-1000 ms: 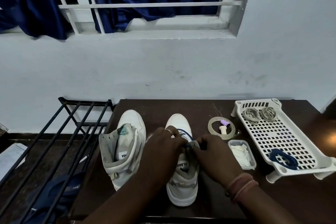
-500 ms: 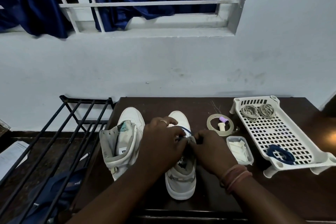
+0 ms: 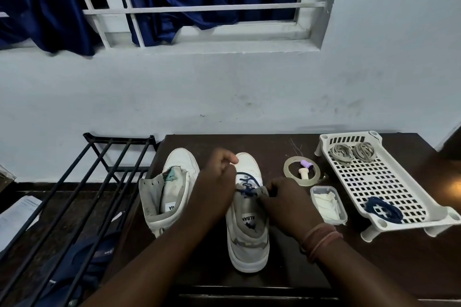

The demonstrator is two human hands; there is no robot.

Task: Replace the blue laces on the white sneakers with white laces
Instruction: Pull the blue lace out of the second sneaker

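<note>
Left hand [image 3: 216, 188] curled, fingers pinching the dark blue lace [image 3: 247, 185] where it crosses the eyelets of the right-side white high-top sneaker [image 3: 248, 219]; right hand [image 3: 287, 203] curled against the same lace at the shoe's 3 o'clock edge, exact grip hidden. At 9 o'clock of that shoe, just beside it, the second white sneaker [image 3: 169, 189], unlaced, on the dark wooden table [image 3: 374, 269]. Toward 3 o'clock, a white perforated plastic tray [image 3: 374, 182] with two coiled pale laces [image 3: 353, 152] at its far end and a coiled blue lace [image 3: 383, 210] near its close end.
</note>
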